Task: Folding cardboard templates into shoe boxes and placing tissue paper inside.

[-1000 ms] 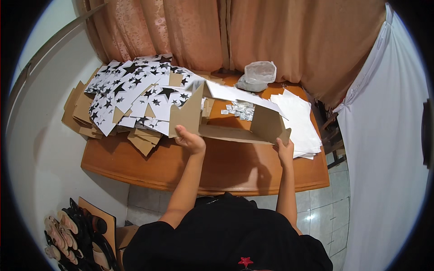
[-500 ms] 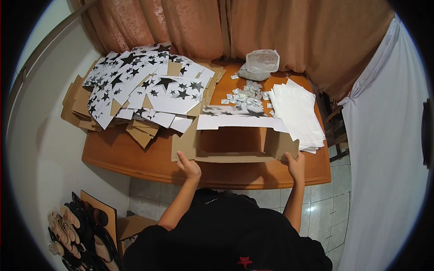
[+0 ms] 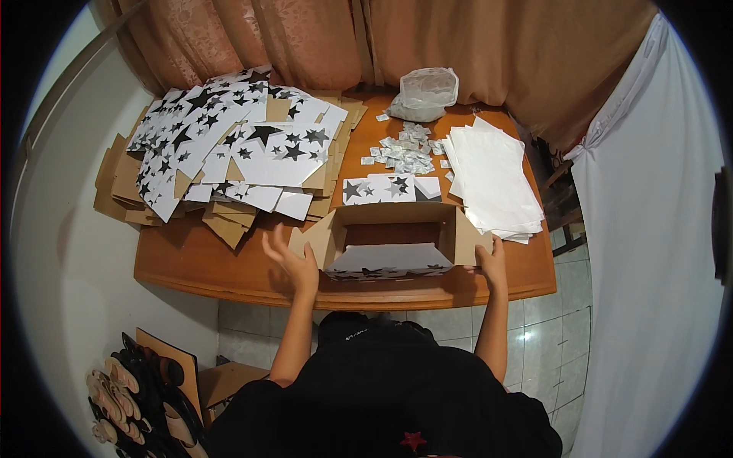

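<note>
A partly folded cardboard box (image 3: 467,238), brown inside and white with black stars outside, stands near the table's front edge. Its flaps spread open, and the tabletop shows through the middle. My left hand (image 3: 296,263) is beside its left flap with the fingers apart, not closed round the cardboard. At the other end, my right hand (image 3: 490,261) pinches the right flap between thumb and fingers. A star-printed panel (image 3: 379,190) of the box points toward the back of the table.
Flat star-printed cardboard sheets (image 3: 229,133) are piled at the left. Small clear packets (image 3: 405,153) lie scattered behind the box, near a clear plastic bag (image 3: 427,95). White paper sheets (image 3: 492,179) are stacked at the right. Sandals (image 3: 118,389) sit at lower left.
The box has turned over: its star-printed panels now show at the back and front, where plain brown faced me. My left hand has loosened its hold and spread its fingers.
</note>
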The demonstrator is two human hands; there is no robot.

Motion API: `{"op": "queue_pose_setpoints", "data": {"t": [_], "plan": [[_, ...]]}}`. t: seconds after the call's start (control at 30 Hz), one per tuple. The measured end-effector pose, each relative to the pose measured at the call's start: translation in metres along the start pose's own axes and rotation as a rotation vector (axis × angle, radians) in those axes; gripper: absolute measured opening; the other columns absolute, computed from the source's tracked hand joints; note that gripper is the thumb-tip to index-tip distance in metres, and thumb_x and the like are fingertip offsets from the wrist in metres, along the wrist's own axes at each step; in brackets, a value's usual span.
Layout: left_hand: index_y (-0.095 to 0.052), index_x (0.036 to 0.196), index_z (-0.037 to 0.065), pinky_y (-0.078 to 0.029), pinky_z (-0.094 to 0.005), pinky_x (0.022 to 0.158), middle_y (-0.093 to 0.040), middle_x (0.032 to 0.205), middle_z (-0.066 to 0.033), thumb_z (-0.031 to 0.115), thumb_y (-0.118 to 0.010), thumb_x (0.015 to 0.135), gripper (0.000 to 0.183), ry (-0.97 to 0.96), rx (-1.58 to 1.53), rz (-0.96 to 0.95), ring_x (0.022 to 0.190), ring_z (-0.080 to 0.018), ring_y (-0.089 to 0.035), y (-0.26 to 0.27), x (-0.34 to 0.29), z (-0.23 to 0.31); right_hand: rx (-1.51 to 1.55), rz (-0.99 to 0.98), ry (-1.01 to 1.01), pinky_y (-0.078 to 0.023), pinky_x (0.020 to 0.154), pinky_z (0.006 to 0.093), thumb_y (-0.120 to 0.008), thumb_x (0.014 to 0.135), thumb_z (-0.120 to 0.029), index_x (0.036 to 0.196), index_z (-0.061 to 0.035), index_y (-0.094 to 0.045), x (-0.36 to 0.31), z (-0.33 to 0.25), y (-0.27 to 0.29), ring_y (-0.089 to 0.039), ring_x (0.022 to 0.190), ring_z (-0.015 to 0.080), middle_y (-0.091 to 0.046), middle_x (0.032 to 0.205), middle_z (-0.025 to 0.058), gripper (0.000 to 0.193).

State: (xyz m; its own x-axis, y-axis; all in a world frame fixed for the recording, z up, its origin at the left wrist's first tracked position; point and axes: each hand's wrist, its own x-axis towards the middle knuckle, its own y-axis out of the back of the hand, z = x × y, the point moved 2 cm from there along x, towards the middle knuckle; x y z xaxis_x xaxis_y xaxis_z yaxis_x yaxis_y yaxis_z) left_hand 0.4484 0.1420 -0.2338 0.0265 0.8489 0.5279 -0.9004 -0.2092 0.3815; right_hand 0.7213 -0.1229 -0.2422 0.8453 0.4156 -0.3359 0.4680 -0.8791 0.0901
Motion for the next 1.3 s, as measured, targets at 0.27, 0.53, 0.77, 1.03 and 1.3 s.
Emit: {"op": "queue_pose_setpoints", "data": {"t": [0.27,0.53,0.77,1.03,1.3], "plan": [[-0.05,0.122,-0.004,0.002,-0.0584,0.104,-0.032,0.139,-0.0222,0.063,-0.054,0.073,0.083,-0.093,0.369,-0.924,0.134,-0.0358,-0.018,-0.02,0.01,0.006,-0.958,0.352,0.492,-0.039,0.088,0.045,-0.063,0.073,-0.014,0.105,-0.0068,-0.06,0.005,0.017,-0.016,-0.044,0.105,0.0356,-0.048,0.11,0.0179,0.032],[-0.008,0.14,-0.006,0.001,-0.0567,0.105,0.005,0.147,-0.0241,0.072,-0.067,0.051,0.132,0.036,0.29,-1.224,0.135,-0.0398,0.01,-0.034,-0.004,-0.02,-1.031,0.198,0.339,-0.045,0.079,0.0461,-0.059,0.077,-0.023,0.119,-0.003,-0.047,0.018,0.005,-0.044,-0.054,0.092,0.0401,-0.055,0.095,0.0215,0.048],[-0.005,0.139,-0.007,0.005,-0.0567,0.104,0.005,0.148,-0.0217,0.07,-0.072,0.044,0.14,-0.039,0.312,-1.106,0.136,-0.0374,0.009,-0.029,-0.015,-0.018,-1.05,0.133,0.26,-0.045,0.083,0.0434,-0.065,0.071,-0.009,0.131,-0.0054,-0.033,0.016,-0.025,-0.056,-0.053,0.099,0.0382,-0.051,0.108,0.0239,0.068],[-0.003,0.141,-0.002,0.005,-0.0608,0.102,0.002,0.148,-0.0212,0.066,-0.075,0.043,0.139,-0.111,0.255,-0.986,0.137,-0.035,0.006,-0.026,-0.024,-0.019,-0.889,-0.059,0.616,-0.045,0.084,0.0434,-0.066,0.067,-0.002,0.13,-0.0188,-0.042,0.025,-0.006,-0.042,-0.051,0.103,0.0376,-0.046,0.117,0.019,0.07],[-0.008,0.143,0.006,0.005,-0.062,0.102,-0.003,0.149,-0.0171,0.057,-0.077,0.047,0.129,-0.246,0.215,-0.984,0.138,-0.0347,0.0,-0.027,-0.017,0.005,-0.984,-0.028,0.697,-0.033,0.099,0.0437,-0.064,0.067,-0.003,0.126,-0.0188,-0.05,0.011,0.023,-0.042,-0.038,0.118,0.0392,-0.04,0.126,0.0221,0.062]]}}
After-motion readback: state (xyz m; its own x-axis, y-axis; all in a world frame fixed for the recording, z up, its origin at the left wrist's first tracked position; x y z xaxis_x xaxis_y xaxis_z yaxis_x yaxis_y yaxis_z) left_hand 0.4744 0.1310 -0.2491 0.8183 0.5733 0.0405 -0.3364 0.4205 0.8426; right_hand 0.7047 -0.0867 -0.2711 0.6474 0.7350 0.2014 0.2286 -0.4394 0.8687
